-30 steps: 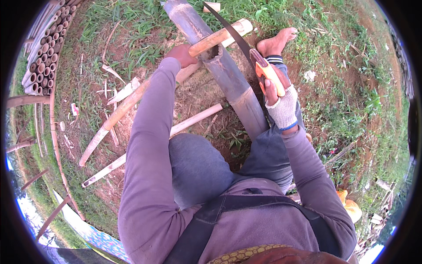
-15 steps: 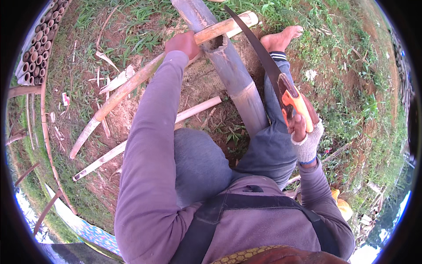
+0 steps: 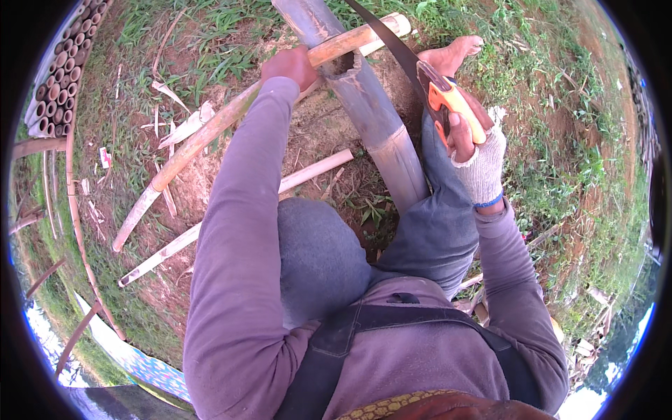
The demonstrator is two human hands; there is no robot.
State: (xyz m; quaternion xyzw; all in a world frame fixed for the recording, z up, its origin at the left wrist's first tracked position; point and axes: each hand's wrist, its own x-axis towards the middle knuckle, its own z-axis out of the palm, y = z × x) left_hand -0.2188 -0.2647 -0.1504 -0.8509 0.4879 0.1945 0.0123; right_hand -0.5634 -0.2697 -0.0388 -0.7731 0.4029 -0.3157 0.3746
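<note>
My left hand [image 3: 289,68] is closed around a long bamboo pole [image 3: 187,155], which slants from the lower left up to the far middle. Its far end lies across a notch in a thick grey bamboo trunk [image 3: 378,119]. In my right hand [image 3: 474,143], which wears a fingerless knitted glove, is a hand saw [image 3: 448,105] with an orange handle and a curved dark blade. The blade points away and to the left, passing over or beside the pole near its far end; I cannot tell whether it touches. My fingers wrap the saw's handle.
A split bamboo strip [image 3: 166,257] lies on the ground beside my left knee. Pale bamboo scraps [image 3: 190,127] are scattered at the left. Stacked cut bamboo tubes [image 3: 64,70] stand at the far left. My bare foot [image 3: 451,56] rests right of the trunk.
My right hand has moved forward and slightly left with the saw, so the blade reaches farther past the pole. My left hand and the pole have barely shifted.
</note>
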